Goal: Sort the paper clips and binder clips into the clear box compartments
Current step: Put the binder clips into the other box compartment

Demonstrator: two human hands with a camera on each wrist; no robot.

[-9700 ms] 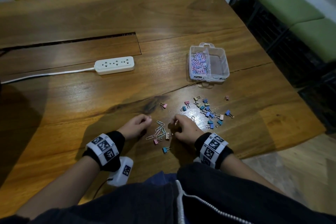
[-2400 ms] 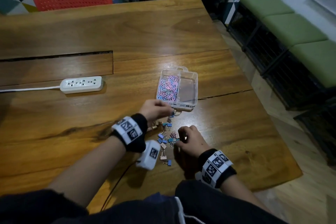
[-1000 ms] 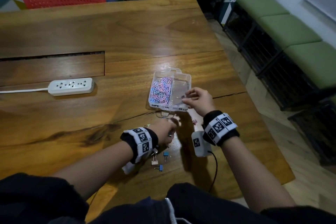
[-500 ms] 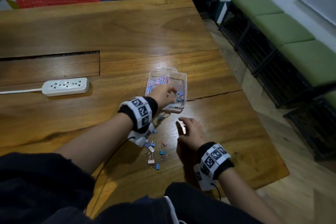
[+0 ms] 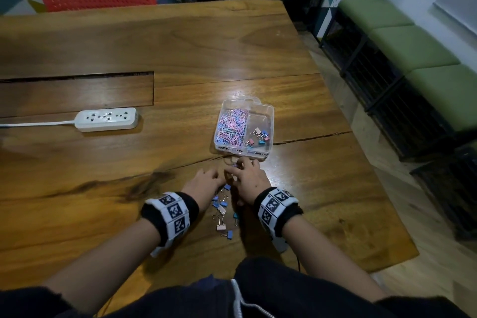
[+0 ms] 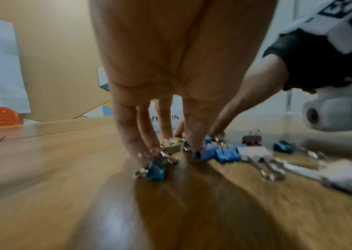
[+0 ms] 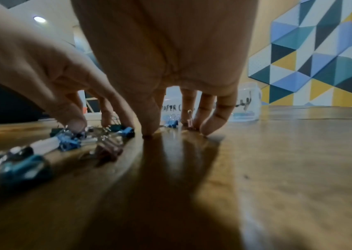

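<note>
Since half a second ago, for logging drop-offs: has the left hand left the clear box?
Yes. The left hand is off the clear box, back toward the person.

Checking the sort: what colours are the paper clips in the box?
Pink and light blue paper clips, clearest in the head view.

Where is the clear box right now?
In the head view, the clear box sits on the table, just beyond both hands, right of the white power strip.

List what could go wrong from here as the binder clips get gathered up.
1. The clear box sits just beyond the right hand; a sweep forward could knock it.
2. Loose binder clips lie scattered between both wrists, so the left hand or a wrist might push some off the table.
3. A handful could spill into the paper clips.
</note>
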